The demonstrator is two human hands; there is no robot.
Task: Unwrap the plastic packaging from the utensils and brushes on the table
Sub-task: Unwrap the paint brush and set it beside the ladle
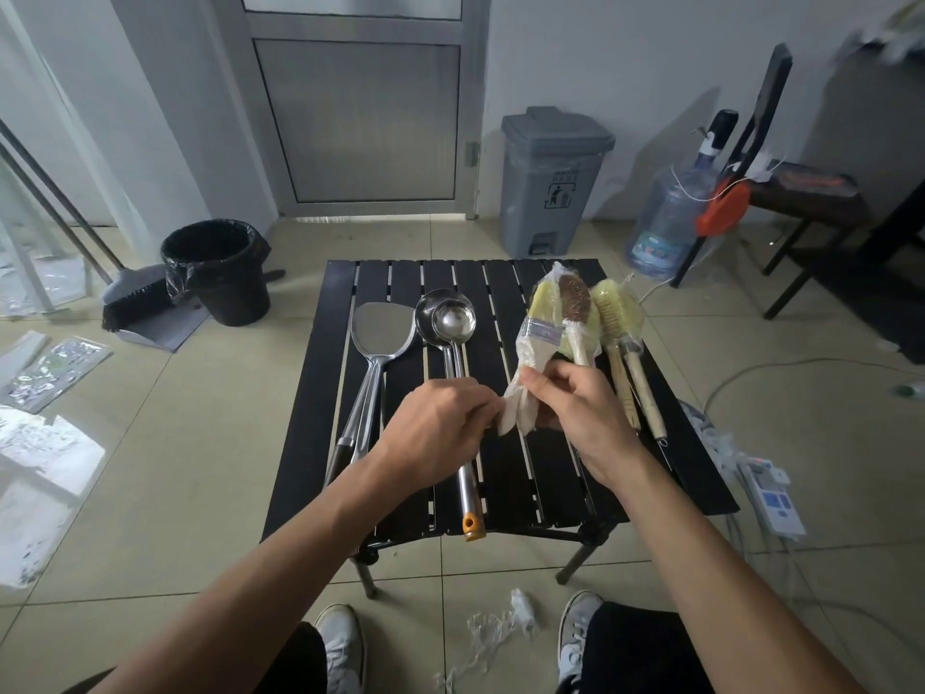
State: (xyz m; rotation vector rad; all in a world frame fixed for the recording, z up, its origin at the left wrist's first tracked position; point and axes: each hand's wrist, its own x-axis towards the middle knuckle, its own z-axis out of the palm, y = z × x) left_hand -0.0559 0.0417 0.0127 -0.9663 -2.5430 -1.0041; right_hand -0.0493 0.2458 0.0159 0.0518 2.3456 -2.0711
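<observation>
Both forearms enter from the lower edge of the frame and converge over the centre of the counter [500,293].

Left hand [440,423]: back of the hand faces up, fingers curled. The fingertips pinch the loose end of the plastic wrap [515,410] at the lower end of the brush bundle [555,323].

Right hand [585,413]: fingers curled round the handle end of the bundle, thumb on top. The bundle is raised above the counter and tilts up toward the upper right of the frame. It holds a flat paintbrush and round-headed brushes, all under clear wrap.

On the counter:
- Just right of the bundle: loose brushes [620,343] with pale handles, lying flat.
- Left of centre: a steel spatula [383,333] and two nested ladles [445,318], heads toward the top of the frame. One ladle handle passes beneath the left hand.

Around the counter:
- Upper left: a black bin [220,273] with a liner, beside a dustpan [150,323].
- Upper centre: a grey pedal bin [550,182].
- Upper right: a water jug [670,222].
- Right edge: a power strip [771,498] on the floor.
- Bottom centre: plastic scraps [500,628] on the floor between two shoes.
</observation>
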